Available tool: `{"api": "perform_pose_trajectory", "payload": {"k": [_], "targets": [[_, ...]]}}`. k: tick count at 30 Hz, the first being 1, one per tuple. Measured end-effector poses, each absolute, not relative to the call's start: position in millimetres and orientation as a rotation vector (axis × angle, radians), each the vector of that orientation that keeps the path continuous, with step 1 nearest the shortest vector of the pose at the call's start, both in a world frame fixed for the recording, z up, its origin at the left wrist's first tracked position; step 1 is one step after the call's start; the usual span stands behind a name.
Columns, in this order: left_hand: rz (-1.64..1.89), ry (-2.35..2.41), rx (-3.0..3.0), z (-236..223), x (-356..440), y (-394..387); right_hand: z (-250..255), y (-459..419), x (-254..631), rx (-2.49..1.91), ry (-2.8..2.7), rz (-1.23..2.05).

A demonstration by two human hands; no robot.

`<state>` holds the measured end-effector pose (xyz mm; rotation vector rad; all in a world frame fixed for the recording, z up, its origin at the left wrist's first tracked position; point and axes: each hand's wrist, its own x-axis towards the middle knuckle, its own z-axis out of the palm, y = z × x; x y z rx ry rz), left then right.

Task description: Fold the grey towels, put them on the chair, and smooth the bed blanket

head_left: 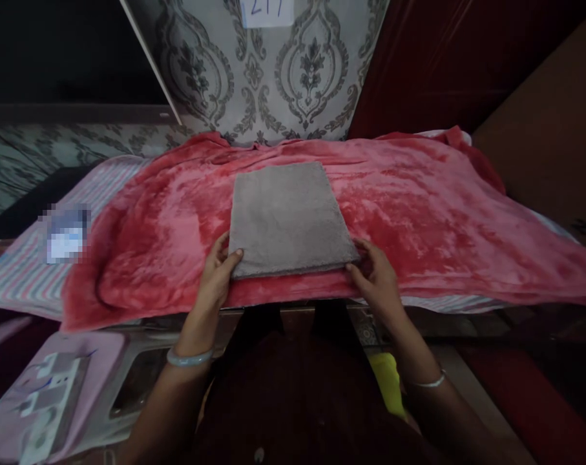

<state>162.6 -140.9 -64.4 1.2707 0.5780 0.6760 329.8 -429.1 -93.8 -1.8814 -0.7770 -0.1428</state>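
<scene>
A flat, squarish grey plush cloth (289,216), seemingly folded, lies on a red fleece blanket (171,219). At its near left corner, my left hand (218,271) grips the edge with the thumb on top; the fingertips beneath are partly hidden. My right hand (376,274) pinches the near right corner in the same way, its thumb at the front edge. The cloth's near edge sits slightly above the blanket's front border.
Under the blanket is a striped sheet (11,271). A pink stool (99,361) at lower left bears a power strip (55,407). Behind are a patterned wall (254,71), a dark screen (70,51) and a dark red panel (433,64). Something yellow-green (388,384) is below right.
</scene>
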Motion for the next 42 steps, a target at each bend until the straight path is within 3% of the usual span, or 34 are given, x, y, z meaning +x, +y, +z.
{"api": "perform_pose_trajectory", "payload": {"k": [4,12,24,34,42], "targets": [[0.712,0.586,1.3,-67.9,163.0,-141.2,-92.8,-421.2,323.4,-2.08,-1.049,-0.477],[0.514,0.598,1.212,-48.4,175.4,-128.1,-102.2,-400.5,326.6,-2.112,-1.195,-0.511],[0.712,0.515,1.227,-32.7,205.5,-118.8,-101.3,-394.9,317.8,-2.133,-1.231,-0.518],[0.622,0.593,1.228,-62.6,194.9,-107.7,-99.4,-388.5,304.6,-2.252,-1.18,-0.494],[0.626,0.57,1.204,-54.0,197.3,-109.7,-89.4,-366.4,298.7,-2.153,-1.321,-0.448]]}}
